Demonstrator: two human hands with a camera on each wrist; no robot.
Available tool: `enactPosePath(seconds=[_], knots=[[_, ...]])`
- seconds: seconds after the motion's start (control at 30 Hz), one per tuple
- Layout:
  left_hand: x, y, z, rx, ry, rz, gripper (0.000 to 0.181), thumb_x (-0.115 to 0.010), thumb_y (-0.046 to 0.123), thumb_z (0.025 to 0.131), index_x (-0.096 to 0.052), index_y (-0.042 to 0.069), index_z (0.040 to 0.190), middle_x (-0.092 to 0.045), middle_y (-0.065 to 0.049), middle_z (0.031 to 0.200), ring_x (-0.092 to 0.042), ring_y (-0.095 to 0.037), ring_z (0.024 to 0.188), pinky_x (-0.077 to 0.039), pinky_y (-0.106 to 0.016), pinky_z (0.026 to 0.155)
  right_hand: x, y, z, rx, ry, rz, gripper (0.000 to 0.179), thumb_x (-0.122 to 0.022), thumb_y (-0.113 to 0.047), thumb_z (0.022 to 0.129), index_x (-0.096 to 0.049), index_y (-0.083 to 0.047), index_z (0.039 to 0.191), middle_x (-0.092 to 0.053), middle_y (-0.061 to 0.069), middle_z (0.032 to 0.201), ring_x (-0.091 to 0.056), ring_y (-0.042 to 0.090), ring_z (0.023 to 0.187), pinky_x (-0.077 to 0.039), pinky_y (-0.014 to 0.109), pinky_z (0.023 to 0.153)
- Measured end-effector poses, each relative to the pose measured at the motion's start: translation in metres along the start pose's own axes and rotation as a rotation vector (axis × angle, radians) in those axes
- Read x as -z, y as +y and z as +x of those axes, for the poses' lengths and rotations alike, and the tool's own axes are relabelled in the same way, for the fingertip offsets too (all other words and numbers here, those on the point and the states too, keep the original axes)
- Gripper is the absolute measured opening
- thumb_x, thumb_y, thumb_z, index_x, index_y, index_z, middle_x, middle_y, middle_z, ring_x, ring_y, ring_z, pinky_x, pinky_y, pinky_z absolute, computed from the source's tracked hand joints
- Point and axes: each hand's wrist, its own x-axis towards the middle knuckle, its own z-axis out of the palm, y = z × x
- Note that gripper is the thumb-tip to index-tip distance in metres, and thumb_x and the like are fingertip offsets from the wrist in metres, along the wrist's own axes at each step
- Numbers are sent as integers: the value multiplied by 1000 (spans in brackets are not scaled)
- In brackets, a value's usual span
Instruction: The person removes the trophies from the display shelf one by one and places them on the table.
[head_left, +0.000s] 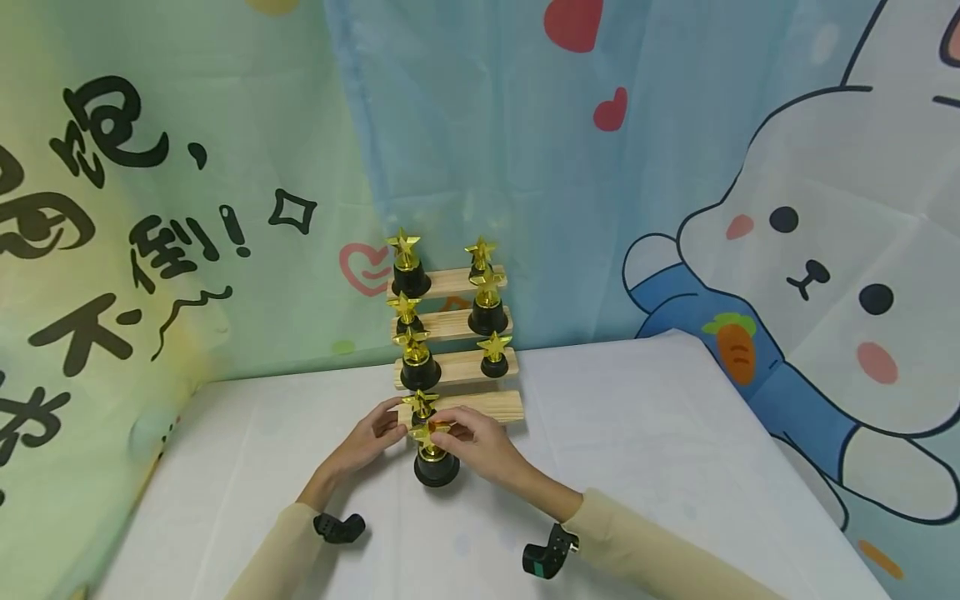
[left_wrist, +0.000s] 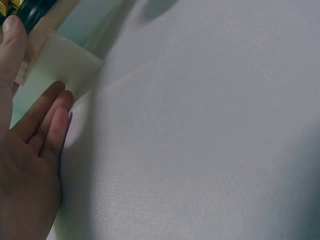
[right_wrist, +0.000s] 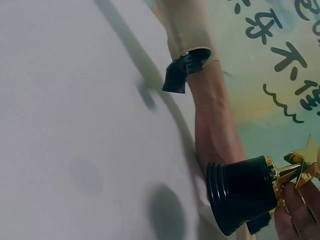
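Observation:
A gold star trophy (head_left: pixel 437 470) with a black base is tilted in my right hand (head_left: pixel 486 447). The fingers pinch it by the star, and in the right wrist view the base (right_wrist: pixel 240 194) hangs off the white surface. Behind it, another star trophy (head_left: pixel 422 403) stands at the left end of the lowest step of a wooden stepped stand (head_left: pixel 487 406), partly hidden. Beside that end is my left hand (head_left: pixel 371 439). In the left wrist view its fingers (left_wrist: pixel 50 120) lie straight against a pale side piece, the thumb near the wood and a black base.
Higher steps hold several more star trophies, such as a large one (head_left: pixel 488 315) on the right and another (head_left: pixel 420 371) on the left. A white cloth (head_left: pixel 637 467) covers the table. A printed curtain (head_left: pixel 465 125) hangs close behind the stand.

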Motion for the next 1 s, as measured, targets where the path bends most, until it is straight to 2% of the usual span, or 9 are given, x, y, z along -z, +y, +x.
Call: enactPosePath(seconds=[0.17, 0.33, 0.4, 0.57, 0.63, 0.83, 1.0], knots=[[0, 1, 0, 30, 13, 19, 61, -59, 33, 97, -33, 16, 149, -51, -22, 141, -52, -32, 127, -43, -46, 105, -11, 3, 1, 2, -19, -10, 30, -62, -27, 95, -65, -9, 119, -65, 8, 115, -64, 18, 98, -53, 23, 83], [0, 0, 0, -14, -14, -12, 61, -59, 26, 98, -31, 12, 150, -50, -26, 141, -53, -36, 127, -44, -46, 104, -19, 4, 1, 16, -34, -14, 29, -62, -24, 95, -65, -6, 118, -67, 11, 111, -65, 20, 95, -54, 24, 80], [0, -1, 0, -28, -21, -13, 61, -58, 25, 98, -30, 10, 150, -49, -27, 141, -52, -37, 127, -44, -46, 104, -20, -2, 0, 17, -36, -15, 27, -63, -19, 95, -65, -3, 116, -67, 13, 109, -66, 24, 94, -54, 24, 80], [-1, -3, 0, -30, -18, -13, 61, -58, 25, 98, -29, 11, 150, -49, -27, 142, -52, -37, 127, -44, -48, 104, -26, 2, 2, 27, -42, -22, 25, -63, -17, 95, -65, -1, 114, -68, 15, 106, -66, 27, 91, -54, 26, 78], [-1, -2, 0, -35, -16, -16, 60, -58, 24, 98, -30, 10, 150, -49, -27, 141, -52, -38, 127, -44, -48, 104, -29, 10, 3, 24, -45, -23, 26, -63, -21, 95, -66, -4, 115, -68, 13, 106, -66, 24, 91, -54, 25, 78], [-1, -2, 0, -29, -16, -8, 60, -57, 26, 99, -30, 11, 150, -50, -26, 141, -53, -35, 126, -45, -45, 103, -30, 13, 2, 2, -54, -44, 28, -63, -25, 95, -66, -6, 115, -67, 9, 108, -65, 17, 93, -53, 22, 80], [-1, -4, 1, -24, -7, -5, 60, -57, 26, 99, -31, 12, 150, -50, -26, 141, -53, -35, 127, -43, -47, 105, -32, 15, 0, -5, -63, -44, 28, -63, -24, 95, -66, -5, 115, -66, 10, 109, -65, 19, 96, -54, 22, 81]])
